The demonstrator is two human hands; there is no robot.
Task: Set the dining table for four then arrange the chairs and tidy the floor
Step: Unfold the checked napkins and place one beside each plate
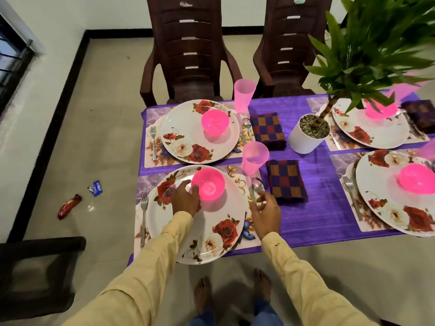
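A purple-clothed table (313, 208) holds floral plates, each with a pink bowl. My left hand (186, 197) lies on the nearest plate (211, 234), its fingers curled against the left side of that plate's pink bowl (209, 184). My right hand (266, 215) pinches the handle end of the spoon (256, 187), which lies beside a knife right of the plate. A fork (143, 217) lies left of the plate. A pink tumbler (254, 158) and a checked napkin (286, 180) sit just beyond the spoon.
Two brown chairs (188, 55) (289, 43) stand at the far side. A potted plant (303, 137) sits mid-table. On the floor at left lie a red wrapper (69, 206) and a blue wrapper (96, 187). A dark chair (40, 267) stands at lower left.
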